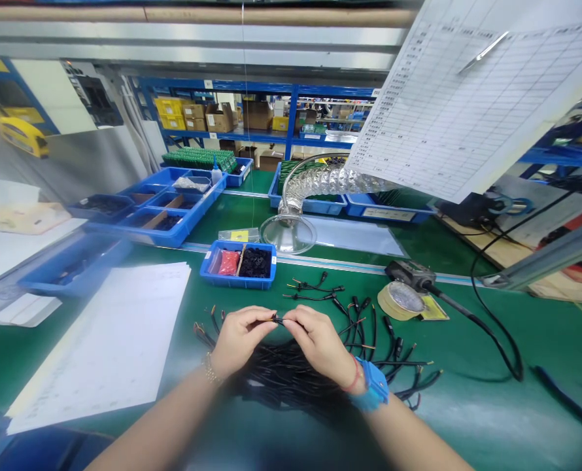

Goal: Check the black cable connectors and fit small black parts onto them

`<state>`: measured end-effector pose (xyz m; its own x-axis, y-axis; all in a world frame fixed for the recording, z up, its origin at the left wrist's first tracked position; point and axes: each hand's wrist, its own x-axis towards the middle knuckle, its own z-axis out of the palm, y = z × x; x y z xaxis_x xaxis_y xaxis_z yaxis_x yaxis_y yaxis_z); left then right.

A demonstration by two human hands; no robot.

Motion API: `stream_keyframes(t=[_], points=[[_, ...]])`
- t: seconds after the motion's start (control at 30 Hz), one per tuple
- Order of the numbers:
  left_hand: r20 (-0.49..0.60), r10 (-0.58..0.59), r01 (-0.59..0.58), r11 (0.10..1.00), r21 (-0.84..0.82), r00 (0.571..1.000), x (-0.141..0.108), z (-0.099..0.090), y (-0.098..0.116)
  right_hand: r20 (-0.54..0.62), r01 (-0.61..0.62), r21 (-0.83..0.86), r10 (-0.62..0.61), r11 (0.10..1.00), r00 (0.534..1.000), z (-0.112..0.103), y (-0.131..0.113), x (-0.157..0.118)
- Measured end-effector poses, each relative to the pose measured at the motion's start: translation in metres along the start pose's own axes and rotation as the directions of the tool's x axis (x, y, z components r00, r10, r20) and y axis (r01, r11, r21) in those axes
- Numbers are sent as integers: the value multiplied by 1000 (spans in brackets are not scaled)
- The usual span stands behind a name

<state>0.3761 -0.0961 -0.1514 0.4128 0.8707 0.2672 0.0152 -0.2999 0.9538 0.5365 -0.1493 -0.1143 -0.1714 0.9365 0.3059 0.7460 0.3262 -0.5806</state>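
Observation:
Between my two hands is a short black cable [280, 320], held level above the green bench. My left hand [242, 337] pinches its left end, where a bit of orange wire shows at the fingers. My right hand [318, 340] pinches the black part from the other side, thumb and forefinger together. The fingertips of both hands are nearly touching, so much of the cable is hidden. Beneath them lies a pile of black cables [291, 373], several with bare coloured wire ends. A few more cables with connectors [315, 288] lie just beyond.
A blue parts box [237, 282] holds black pieces and a red bag. Behind it stands a fume hose [320, 183] with a clear hood. Paper sheets [109, 340] lie at left; a tape roll [401, 301] is at right. A hanging paper form [467, 98] fills the upper right.

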Motion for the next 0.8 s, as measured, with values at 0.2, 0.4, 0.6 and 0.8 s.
stream_keyframes(t=[0.2, 0.4, 0.6, 0.8], points=[[58, 270, -276, 937, 213, 961, -5, -1, 4, 160, -231, 329, 187, 916, 969, 2, -2, 3], [146, 372, -398, 880, 257, 917, -9, -1, 5, 230, -310, 384, 235, 870, 944, 4, -4, 1], [164, 236, -264, 949, 175, 958, -5, -4, 6, 197, -222, 313, 166, 923, 966, 5, -3, 1], [120, 159, -173, 978, 116, 980, -1, -10, 9, 331, -418, 489, 281, 766, 901, 1, -5, 4]])
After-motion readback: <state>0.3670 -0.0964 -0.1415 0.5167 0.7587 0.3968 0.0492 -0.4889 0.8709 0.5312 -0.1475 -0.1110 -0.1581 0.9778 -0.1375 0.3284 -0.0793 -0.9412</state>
